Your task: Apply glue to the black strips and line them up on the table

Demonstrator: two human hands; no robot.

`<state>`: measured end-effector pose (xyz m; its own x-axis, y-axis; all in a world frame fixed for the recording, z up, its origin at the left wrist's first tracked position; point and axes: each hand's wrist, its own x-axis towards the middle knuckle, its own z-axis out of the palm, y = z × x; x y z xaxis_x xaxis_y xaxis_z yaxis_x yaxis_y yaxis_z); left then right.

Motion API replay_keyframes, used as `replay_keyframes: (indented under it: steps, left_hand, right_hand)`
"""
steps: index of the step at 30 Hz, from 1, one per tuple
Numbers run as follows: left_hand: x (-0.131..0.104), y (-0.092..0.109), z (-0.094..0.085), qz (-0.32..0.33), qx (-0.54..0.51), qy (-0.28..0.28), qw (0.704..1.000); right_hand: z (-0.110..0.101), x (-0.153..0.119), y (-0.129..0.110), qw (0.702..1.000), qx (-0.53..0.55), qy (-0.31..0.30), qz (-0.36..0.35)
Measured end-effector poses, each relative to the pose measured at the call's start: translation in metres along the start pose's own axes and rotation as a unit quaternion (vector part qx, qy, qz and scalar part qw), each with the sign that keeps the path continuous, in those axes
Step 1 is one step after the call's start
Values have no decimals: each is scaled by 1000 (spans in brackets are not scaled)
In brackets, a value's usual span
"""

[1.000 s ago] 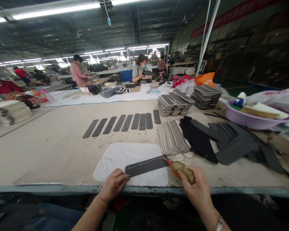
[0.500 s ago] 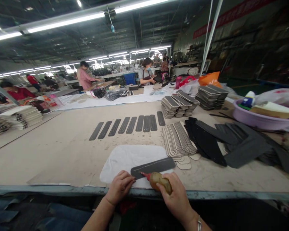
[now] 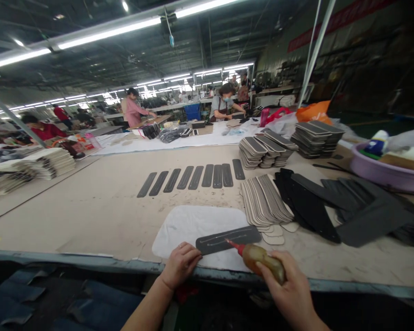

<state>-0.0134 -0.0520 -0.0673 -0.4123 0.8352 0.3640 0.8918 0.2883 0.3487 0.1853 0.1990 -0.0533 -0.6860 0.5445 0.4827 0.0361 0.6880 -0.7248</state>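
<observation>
My right hand [image 3: 289,285] is wrapped round a yellowish squeeze bottle of glue [image 3: 262,262] with a red nozzle. Its tip points at a dark grey rounded strip [image 3: 224,242] lying on a white sheet [image 3: 186,225]. Two pale glue lines run lengthwise along the strip. My left hand [image 3: 182,264] pinches the strip's near left corner, fingers pressed together. Beyond the sheet lies a row of similar dark strips [image 3: 195,178], several with pale lines on them. A fanned stack of beige-edged pieces [image 3: 265,200] sits right of the sheet.
Dark fabric pieces [image 3: 361,202] lie in a heap at the right, below a purple basin [image 3: 386,174]. Stacks of dark pads [image 3: 265,149] stand behind. Pale stacked sheets [image 3: 51,163] are at the left. Co-workers [image 3: 224,105] work at far tables.
The bottle has moved right along the strip, and a second glue line now shows behind its nozzle. My left hand stays at the strip's corner. The whole view has shifted slightly.
</observation>
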Motion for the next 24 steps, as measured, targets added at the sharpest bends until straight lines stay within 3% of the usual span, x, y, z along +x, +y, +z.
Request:
replay_keyframes:
  steps: [5,9,13,19,24]
  left_hand:
    - [1,2,-2,12,0,-5,1000]
    - [1,3,-3,13,0,-10,1000]
    - [0,0,-1,10,-3,-13,1000]
    - [1,-1,-1,23,-13,-12,1000]
    - [4,0,-2,29,-23,-22,999]
  right_hand:
    - [40,-3,-34,994,59,-90,-29]
    - [46,-5,-38,992,62,-111,-28]
    - [27,-5,-18,995,29,-91,11]
    - [-24,-2,28,997,-53,-6,56]
    - [-49,0,40,993,-88,45,70]
